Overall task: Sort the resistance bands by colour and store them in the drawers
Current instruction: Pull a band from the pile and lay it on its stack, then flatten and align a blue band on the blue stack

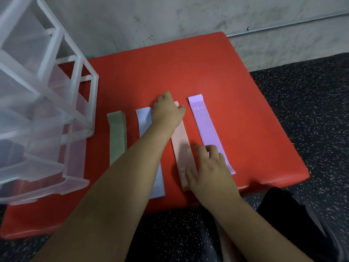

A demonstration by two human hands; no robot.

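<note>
both hands on the pink band

left hand lies flat, released, on its far end; right hand touches its near end, grip unclear. green band, blue band and purple band lie alongside on the red pad, by the drawers.

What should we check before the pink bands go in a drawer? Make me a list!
1. Colours kept apart: green bands, blue bands, pink bands and purple bands lie side by side in separate piles. Ok.
2. Hands on pink: left hand at its far end, right hand at its near end. Ok.
3. Firm grip on pink: the picture is blurred there. Cannot tell.
4. Drawer open: the drawer unit has its bottom drawer looking pulled out. Ok.
5. That drawer empty: the plastic is cloudy. Cannot tell.
</note>
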